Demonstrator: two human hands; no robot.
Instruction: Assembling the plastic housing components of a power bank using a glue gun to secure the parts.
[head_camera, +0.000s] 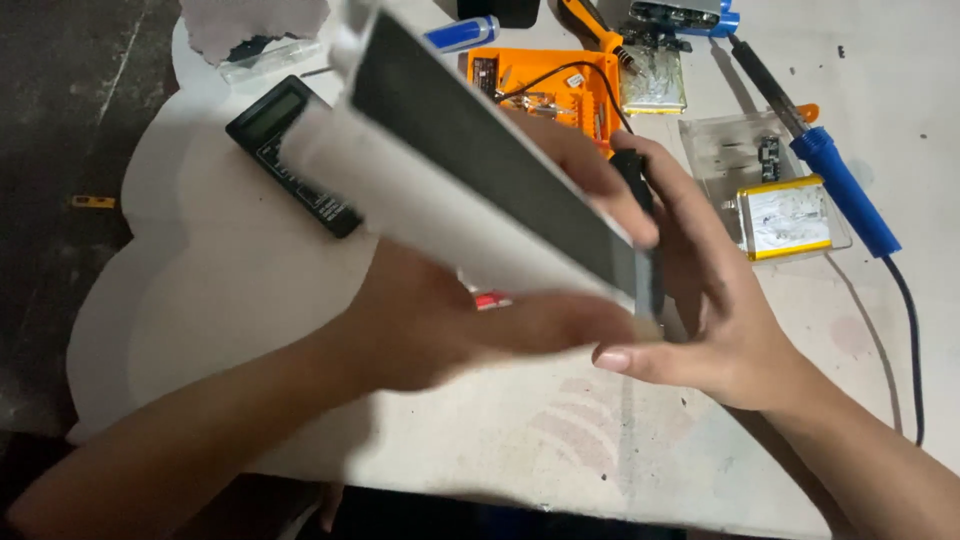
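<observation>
Both your hands are gripping the long white panel (470, 170) above the white table (250, 290).

Your left hand (440, 320) is clutching its near end from below, your right hand (700, 290) is pinching that same end, thumb underneath. It's blurred, possibly a dark-faced casing. The black multimeter (290, 150) is lying just left of the panel, the blue soldering iron (840, 190) well right.

Long flat tablet (470, 150), dark screen, white edge, tilted, held above table.
</observation>
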